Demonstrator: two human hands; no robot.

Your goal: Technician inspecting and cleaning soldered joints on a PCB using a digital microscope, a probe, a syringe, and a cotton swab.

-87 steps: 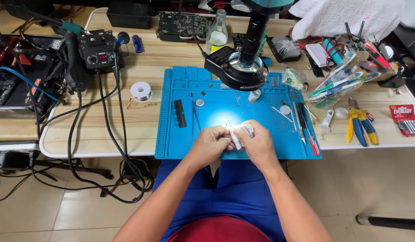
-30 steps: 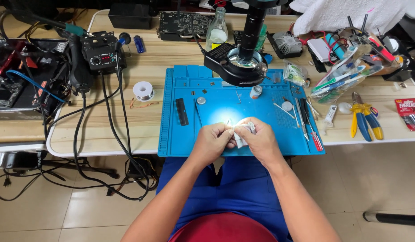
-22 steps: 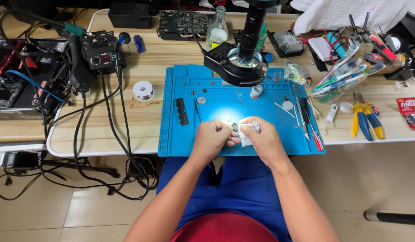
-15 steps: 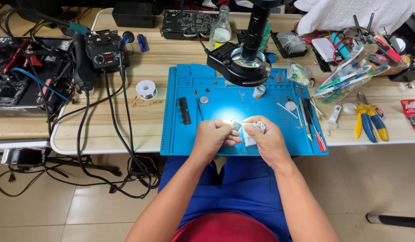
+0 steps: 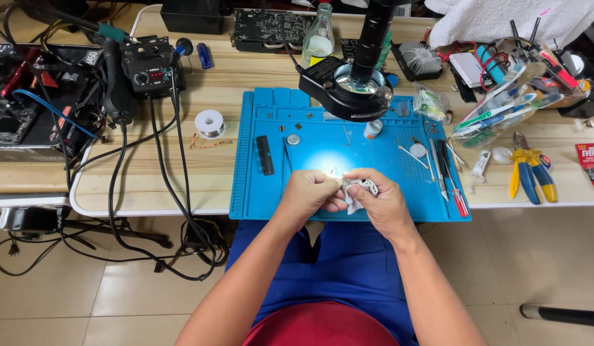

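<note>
Hands met at the near edge of the blue work mat (image 5: 258, 192), and the small white piece (image 5: 356, 192) sat right between them, so neither had any reach to make. Your left hand (image 5: 313, 195) was curled with its fingertips pinching the piece's left end, and your right hand (image 5: 381, 202) closed around the other end from the right; what the piece was exactly, you could not tell from this height, nor which way its long axis ran. Both hands were equally close, touching it. Just beyond your knuckles the mat was lit bright under the microscope head (image 5: 345, 90), which stood farther off and slightly to the right. A black strip (image 5: 265, 155) lay to the left of your left hand, tweezers and screwdrivers (image 5: 447, 176) to the right of your right. Nothing stood between the hands.
</note>
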